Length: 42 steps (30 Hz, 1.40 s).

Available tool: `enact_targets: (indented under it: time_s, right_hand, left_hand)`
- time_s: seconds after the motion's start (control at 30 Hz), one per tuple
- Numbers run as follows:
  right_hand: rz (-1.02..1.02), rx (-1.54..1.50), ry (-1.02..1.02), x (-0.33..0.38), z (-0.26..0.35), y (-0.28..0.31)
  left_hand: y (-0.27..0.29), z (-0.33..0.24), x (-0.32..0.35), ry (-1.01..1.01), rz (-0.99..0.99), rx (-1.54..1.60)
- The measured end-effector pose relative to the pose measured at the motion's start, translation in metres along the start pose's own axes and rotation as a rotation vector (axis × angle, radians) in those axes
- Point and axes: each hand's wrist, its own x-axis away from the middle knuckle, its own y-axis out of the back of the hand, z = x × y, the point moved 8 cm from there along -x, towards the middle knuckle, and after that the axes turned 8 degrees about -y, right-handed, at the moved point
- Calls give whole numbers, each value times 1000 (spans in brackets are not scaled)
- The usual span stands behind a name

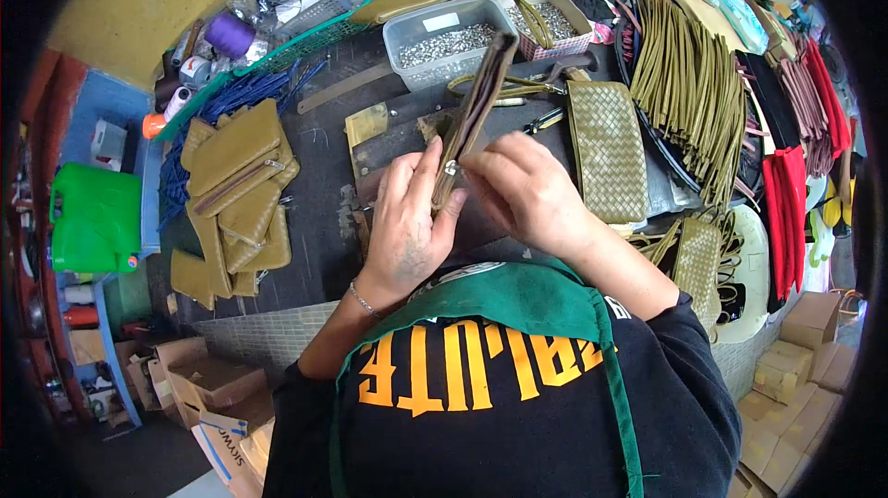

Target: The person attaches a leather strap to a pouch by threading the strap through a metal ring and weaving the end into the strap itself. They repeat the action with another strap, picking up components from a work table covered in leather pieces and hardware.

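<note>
An olive-brown zip pouch [483, 96] stands on edge in front of me, its zipper side turned up toward my view. My left hand [407, 221] is closed round its near end, with the thumb on one side and the fingers on the other. Against that same end, my right hand [532, 188] is closed in a pinch beside a small shiny metal piece [451, 168]; its fingertips are partly hidden. A woven olive pouch [606, 151] lies just right of the right hand. At the left is a pile of smooth olive pouches [242, 154].
Beyond the hands stand a clear tub [407, 24] of small metal parts and a pink-and-white basket [564, 43] of similar pieces. Olive straps [684, 82] fill a dark round tray at right. Pliers [546, 121] lie near the pouch. Cardboard boxes [208, 378] sit low at left.
</note>
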Motion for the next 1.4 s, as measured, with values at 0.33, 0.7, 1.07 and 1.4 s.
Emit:
enact_targets:
  time_s: [0.33,0.7,1.07,1.4]
  right_hand:
    - [0,-151,-310,-9,-37,2]
    - [18,-1057,-599,11,-67,-25]
    - [-53,-1003,-618,10,-77,2]
    - [150,-402,-379,25,-40,-29]
  left_hand:
    - [3,-1,-4,40,72,-78]
    - [5,-2,0,53,48,-107]
    - [5,0,5,51,47,-121]
    - [9,16,7,133,-65,36]
